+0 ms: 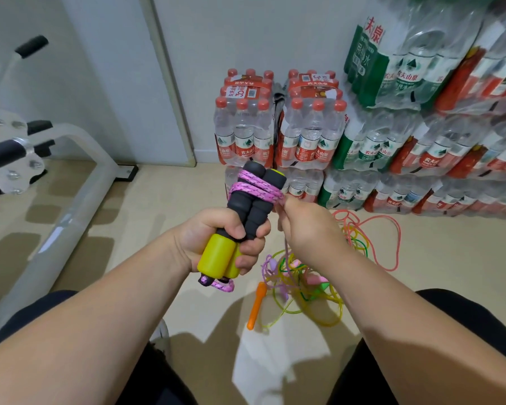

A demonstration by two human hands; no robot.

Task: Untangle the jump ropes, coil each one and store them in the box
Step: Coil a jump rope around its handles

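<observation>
Head view, the only one there is. The left hand (216,238) is wrapped tight round a pair of handles (247,200), fingers curled across the front and thumb on the near side. The handles are black foam with yellow ends and are held side by side, pointing up and away from the person. The yellow ends stick out below the fist.

A pink rope (257,188) goes round the upper part of both handles in a few turns, bundling them together. A short loop of it also pokes out under the yellow ends. The right hand (307,229) sits just beside the handles on the right, fingertips pressed together and pinching the pink rope where it comes off the wraps. Most of its fingers are hidden behind the back of the hand. A thin pink strand drops from under it towards the floor (187,302).

On the floor, between the person's knees and a bit past them, lies a tangle of ropes (310,285) – yellow, green and pink strands all looped through each other. An orange handle (256,305) lies at its near left edge, and one big pink loop spreads out to the right.

Along the far edge of the floor, packs of water bottles (278,130) are stacked against the wall (246,33) – the pile gets taller to the right. An exercise machine (79,182) with a white frame stands on the left side.
</observation>
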